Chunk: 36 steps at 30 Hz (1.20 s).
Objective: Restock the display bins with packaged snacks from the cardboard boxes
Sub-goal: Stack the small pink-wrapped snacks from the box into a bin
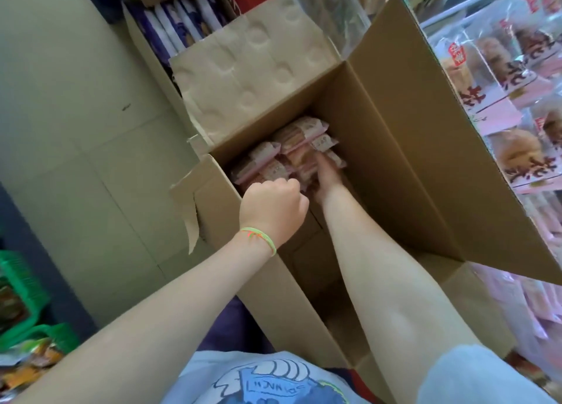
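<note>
Deep inside the open cardboard box [404, 148], the right hand [328, 177] reaches down with its fingers [323, 162] stretched fairly straight onto the pink snack packets [292, 152] stacked at the bottom, while the left hand [272, 206], wearing a green wristband [50, 241], hovers just above the packets with its fingers curled under, and whether they pinch anything cannot be told. Around the box lie a dimpled paper sheet [252, 78] over its far flap, a second carton of purple packages [182, 23] beyond, clear display bins [501, 78] of bagged pastries at right, and a green basket [21, 294] at left.
</note>
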Available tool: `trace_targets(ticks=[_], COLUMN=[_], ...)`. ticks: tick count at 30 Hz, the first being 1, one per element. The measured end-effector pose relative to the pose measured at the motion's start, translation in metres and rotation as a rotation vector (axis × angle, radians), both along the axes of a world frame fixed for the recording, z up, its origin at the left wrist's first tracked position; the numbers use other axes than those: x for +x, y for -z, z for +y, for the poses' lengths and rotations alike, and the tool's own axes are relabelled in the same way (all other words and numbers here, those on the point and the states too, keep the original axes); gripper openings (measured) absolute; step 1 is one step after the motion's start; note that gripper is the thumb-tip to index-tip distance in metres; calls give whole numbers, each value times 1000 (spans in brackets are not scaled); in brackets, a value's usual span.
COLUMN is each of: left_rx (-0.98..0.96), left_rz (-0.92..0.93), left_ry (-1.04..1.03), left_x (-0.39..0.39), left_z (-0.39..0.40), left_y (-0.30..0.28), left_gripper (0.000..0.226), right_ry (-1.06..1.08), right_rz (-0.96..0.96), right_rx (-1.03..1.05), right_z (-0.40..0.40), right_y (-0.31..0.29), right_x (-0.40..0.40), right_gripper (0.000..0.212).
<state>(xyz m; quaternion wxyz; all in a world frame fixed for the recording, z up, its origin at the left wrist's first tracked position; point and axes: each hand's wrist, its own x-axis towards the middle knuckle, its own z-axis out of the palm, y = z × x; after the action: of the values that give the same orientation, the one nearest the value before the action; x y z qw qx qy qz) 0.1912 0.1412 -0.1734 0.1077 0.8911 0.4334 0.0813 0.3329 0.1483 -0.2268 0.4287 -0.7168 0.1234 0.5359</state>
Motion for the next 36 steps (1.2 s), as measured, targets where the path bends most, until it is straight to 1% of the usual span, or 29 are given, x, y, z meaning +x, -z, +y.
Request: trace_targets(ticks=[4, 6, 8, 10, 12, 14, 16, 17, 18, 19, 20, 21, 22, 23, 24, 25, 26, 27, 28, 30, 32, 34, 36], left_rx=[-16, -24, -26, -34, -32, -67, -129, -170, -226, -345, -539, -811, -1105, -1363, -1571, -1679, -1757, -1814, -1862, -1879, -1853, -1861, -1852], left_rz=[-24, -22, -23, 0, 33, 56, 76, 95, 84, 43, -30, -137, -275, -381, -437, -468, -490, -503, -534, -626, -650, -607, -555], left_ry=[16, 22, 24, 32, 45, 58, 48, 36, 7, -50, -135, -248, -353, -393, -353, -241, -124, -33, 8, 42, 14, 52, 147], left_x=[-2, -2, -3, -3, -3, -3, -4, -4, -3, -1, 3, 9, 16, 22, 28, 33, 38, 42, 47, 56, 66, 75, 84], left_z=[1, 1, 0, 1, 0, 0, -1, -1, -1, 1, 3, 6, 8, 7, 3, -6, -16, -26, -37, -57, -74, -92, -112], left_y=[0, -2, -2, -4, -5, -8, -12, -17, -23, -29, -34, -42, -53, -60, -67, -76, -83, -91, -97, -107, -117, -121, -121], left_gripper=[30, 29, 29, 26, 23, 23, 26, 28, 31, 32, 31, 35, 47, 59, 61, 54, 45, 42, 43, 44, 42, 38, 33], right_ry=[-160, -196, -208, -159, -102, -81, -29, -6, 9, 8, -2, -20, -38, -62, -83, -113, -137, -163, -176, -157, -68, 38, 68], right_rz=[-113, -120, -181, -218, -250, -283, -304, -311, -318, -314, -304, -280, -247, -208, -170, -154, -155, -177, -212, -321, -441, -440, -364], right_rx=[-157, -188, -196, -177, -211, -258, -253, -228, -193, -156, -112, -62, 9, 92, 194, 291, 363, 402, 415, 411, 390, 396, 416], right_z=[17, 19, 17, 9, -4, -22, -49, -65, -82, -97, -110, -123, -134, -145, -157, -168, -178, -188, -196, -212, -230, -248, -263], right_y=[4, 3, 3, 3, -3, -19, -36, -45, -54, -65, -79, -93, -109, -122, -136, -148, -158, -166, -173, -185, -191, -191, -188], right_x=[-5, -5, -5, -4, -3, -2, -2, -3, -4, -5, -7, -7, -7, -5, -4, -3, -2, -1, 0, 2, 6, 9, 10], right_gripper=[43, 42, 43, 40, 35, 31, 33, 39, 44, 46, 46, 44, 43, 42, 41, 39, 36, 35, 38, 56, 78, 95, 101])
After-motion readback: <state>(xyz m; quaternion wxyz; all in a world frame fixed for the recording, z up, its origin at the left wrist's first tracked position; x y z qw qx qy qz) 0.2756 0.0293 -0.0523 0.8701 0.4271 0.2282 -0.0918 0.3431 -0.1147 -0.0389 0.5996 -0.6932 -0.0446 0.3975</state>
